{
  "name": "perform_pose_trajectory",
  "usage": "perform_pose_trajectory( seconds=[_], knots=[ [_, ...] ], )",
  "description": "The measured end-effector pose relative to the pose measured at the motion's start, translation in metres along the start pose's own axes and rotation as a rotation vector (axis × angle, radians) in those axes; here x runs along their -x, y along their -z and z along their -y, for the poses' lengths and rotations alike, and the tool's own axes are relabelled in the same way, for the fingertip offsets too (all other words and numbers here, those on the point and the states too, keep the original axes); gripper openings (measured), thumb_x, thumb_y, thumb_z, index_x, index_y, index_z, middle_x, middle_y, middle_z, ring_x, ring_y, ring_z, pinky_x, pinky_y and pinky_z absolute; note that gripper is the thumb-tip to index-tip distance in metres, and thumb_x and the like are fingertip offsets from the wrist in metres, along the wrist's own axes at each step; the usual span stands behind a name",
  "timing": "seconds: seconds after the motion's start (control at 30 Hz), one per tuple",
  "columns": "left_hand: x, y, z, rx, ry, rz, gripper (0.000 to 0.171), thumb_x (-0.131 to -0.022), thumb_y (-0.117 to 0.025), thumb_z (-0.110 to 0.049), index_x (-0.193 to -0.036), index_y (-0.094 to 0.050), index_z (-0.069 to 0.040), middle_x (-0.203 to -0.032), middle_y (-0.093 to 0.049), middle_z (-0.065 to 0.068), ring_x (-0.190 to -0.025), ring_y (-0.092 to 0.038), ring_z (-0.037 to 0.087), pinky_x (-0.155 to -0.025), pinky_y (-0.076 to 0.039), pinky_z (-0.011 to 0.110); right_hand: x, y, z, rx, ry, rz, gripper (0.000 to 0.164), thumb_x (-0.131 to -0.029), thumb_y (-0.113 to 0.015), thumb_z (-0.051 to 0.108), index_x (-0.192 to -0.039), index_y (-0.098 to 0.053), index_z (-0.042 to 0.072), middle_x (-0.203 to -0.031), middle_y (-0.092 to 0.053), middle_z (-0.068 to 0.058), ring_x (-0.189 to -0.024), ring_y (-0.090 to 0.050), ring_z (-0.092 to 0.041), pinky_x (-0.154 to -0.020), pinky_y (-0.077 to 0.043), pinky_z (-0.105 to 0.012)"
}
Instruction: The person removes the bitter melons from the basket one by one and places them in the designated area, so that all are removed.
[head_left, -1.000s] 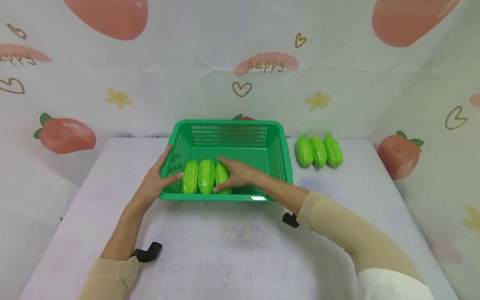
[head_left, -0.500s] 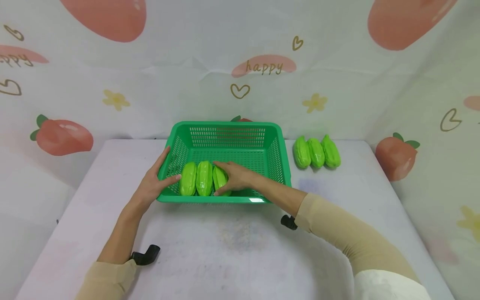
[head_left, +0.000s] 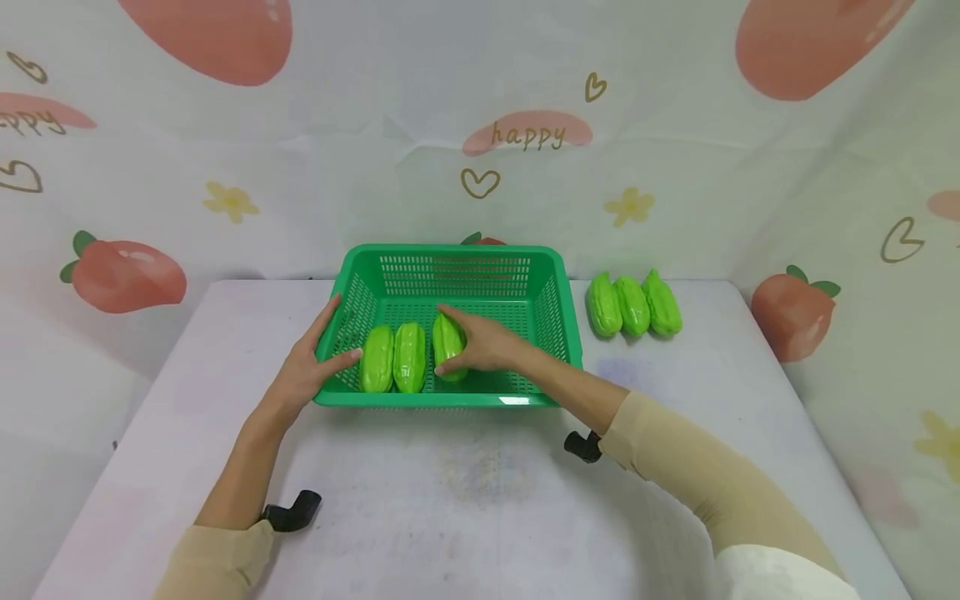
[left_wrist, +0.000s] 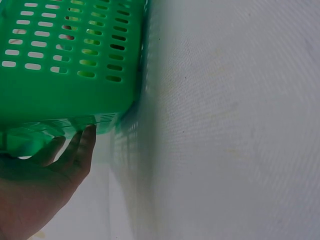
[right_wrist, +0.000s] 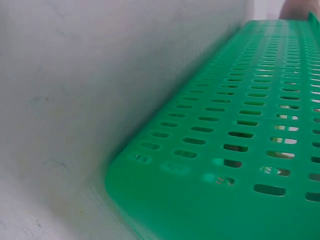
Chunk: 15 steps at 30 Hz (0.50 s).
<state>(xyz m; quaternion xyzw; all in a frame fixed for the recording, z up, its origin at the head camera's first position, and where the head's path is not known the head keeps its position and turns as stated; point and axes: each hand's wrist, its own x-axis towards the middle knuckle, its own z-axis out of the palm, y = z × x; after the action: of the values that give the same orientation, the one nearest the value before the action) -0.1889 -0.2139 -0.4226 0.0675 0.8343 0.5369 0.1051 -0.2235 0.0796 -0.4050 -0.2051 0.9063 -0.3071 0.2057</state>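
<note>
Green and glossy, 1 ribbed fruit (head_left: 447,343) sits in the right hand (head_left: 486,343), its fingers at the far end and the thumb at the near end, so the fruit is pinched lengthwise. It is within the green plastic basket (head_left: 450,400), near the middle of the front half; whether it touches the basket floor I cannot tell.

The left hand (head_left: 303,367) is spread wide at the basket's left side, fingers extended along the outside of the wall, thumb laid across the rim with its tip near the leftmost fruit.

Left of the held fruit, with a narrow gap between, 2 similar fruits (head_left: 409,358) lie side by side in the basket. Outside it, to the right and towards the back, 3 more fruits (head_left: 633,307) lie in a row on the white table (head_left: 465,500).

Beige sleeves (head_left: 690,454) cover both forearms, and a black fitting (head_left: 294,511) shows at each wrist. Behind stands a pale cloth (head_left: 375,133) printed with red fruit, yellow flowers, hearts and "happy".
</note>
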Motion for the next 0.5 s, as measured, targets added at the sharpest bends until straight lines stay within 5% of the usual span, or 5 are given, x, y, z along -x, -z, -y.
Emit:
perform_pose_trajectory(
  seconds=[0.5],
  knots=[
    [-0.001, -0.001, 0.002, 0.027, -0.007, 0.001, 0.081, -0.098, -0.059, -0.036, -0.158, -0.006, -0.043, -0.166, -0.006, 0.003, -0.150, -0.008, 0.035, -0.112, -0.012, 0.069, 0.012, 0.012, -0.003, -0.125, 0.045, -0.048, 0.103, -0.082, -0.083, 0.032, -0.161, -0.016, 0.028, -0.161, -0.030, -0.005, -0.139, -0.040, -0.024, -0.107, -0.040, -0.044]
  ],
)
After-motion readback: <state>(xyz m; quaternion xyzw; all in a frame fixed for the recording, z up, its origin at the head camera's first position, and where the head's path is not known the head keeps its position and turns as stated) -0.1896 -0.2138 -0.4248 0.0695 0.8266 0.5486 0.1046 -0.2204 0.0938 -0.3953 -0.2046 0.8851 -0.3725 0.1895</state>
